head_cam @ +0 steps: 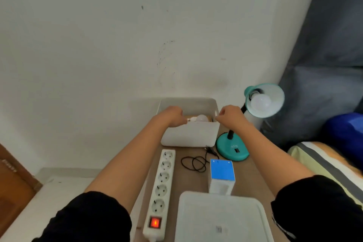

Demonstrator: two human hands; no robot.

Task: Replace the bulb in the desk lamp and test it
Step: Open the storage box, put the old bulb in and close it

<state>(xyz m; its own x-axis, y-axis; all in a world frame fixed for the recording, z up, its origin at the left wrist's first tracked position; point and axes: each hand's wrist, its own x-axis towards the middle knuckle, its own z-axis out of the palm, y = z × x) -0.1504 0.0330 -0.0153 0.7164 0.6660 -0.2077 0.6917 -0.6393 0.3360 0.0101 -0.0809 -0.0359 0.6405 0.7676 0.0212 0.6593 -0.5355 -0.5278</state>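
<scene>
A teal metal desk lamp [253, 120] stands at centre right of the frame, its round base flat on the brown tabletop and its black neck rising to a cone-shaped shade tilted toward the camera. A frosted white globe bulb [260, 102] sits screwed into the shade's socket, unlit. The lamp's thin black cord [194, 163] lies loosely coiled on the table just left of the base, at centre frame. A second frosted white bulb with a metal screw cap [62, 118] lies on its side inside a white plastic bin [189, 133] at frame centre, its cap pointing left.
</scene>
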